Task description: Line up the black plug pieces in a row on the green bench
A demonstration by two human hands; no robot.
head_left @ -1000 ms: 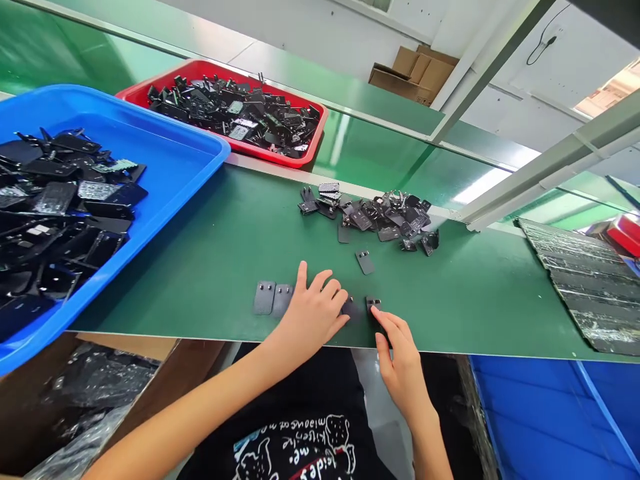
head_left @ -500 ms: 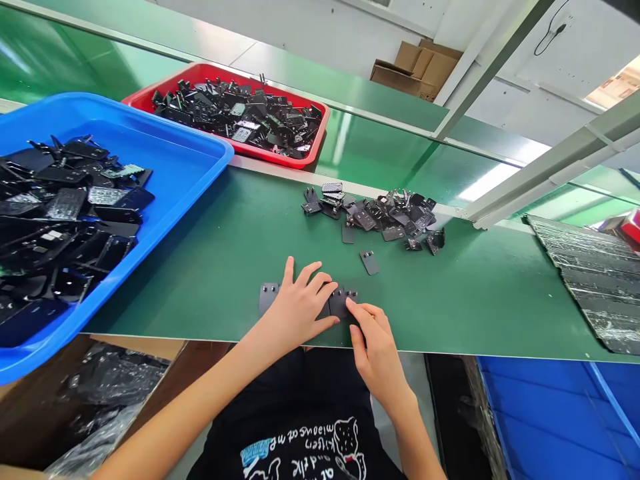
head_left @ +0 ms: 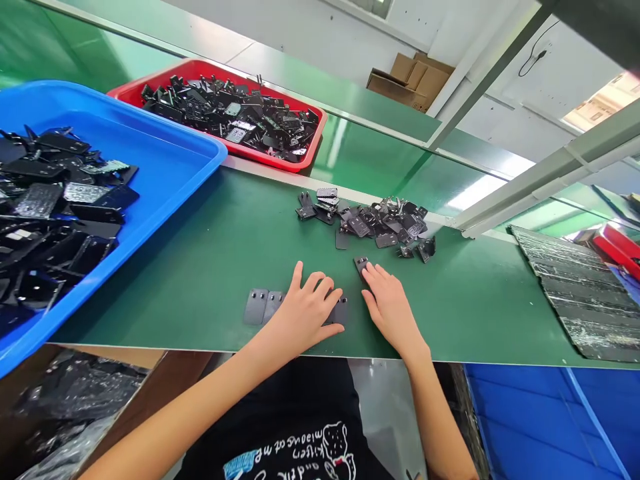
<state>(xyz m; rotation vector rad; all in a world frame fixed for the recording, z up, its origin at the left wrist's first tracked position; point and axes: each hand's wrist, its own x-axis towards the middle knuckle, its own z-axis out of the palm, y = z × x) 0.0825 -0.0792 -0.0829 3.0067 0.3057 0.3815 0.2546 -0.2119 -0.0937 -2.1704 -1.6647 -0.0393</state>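
Several small flat dark-grey plates [head_left: 255,308], each with a pair of small studs near its far edge, lie side by side in a row near the table's front edge. Over the row's right part rests my left hand [head_left: 305,308], fingers spread, hiding the plates beneath. A single similar plate [head_left: 360,264] lies apart from the row, up and to the right. The fingertips of my right hand [head_left: 389,303] lie on it and cover its near part, with the thumb held away. Farther back sits a loose pile of dark plates and parts [head_left: 380,223].
At the left, a blue tray [head_left: 165,157] holds a heap of black parts. Behind it stands a red tray [head_left: 323,133], also filled with parts. A metal post [head_left: 525,177] rises at the back right. A dark, shiny ribbed sheet [head_left: 575,293] lies at the right.
My right hand has left the row's right end and moved forward and right onto the single plate. My left hand stays over the row. The view has shifted slightly.
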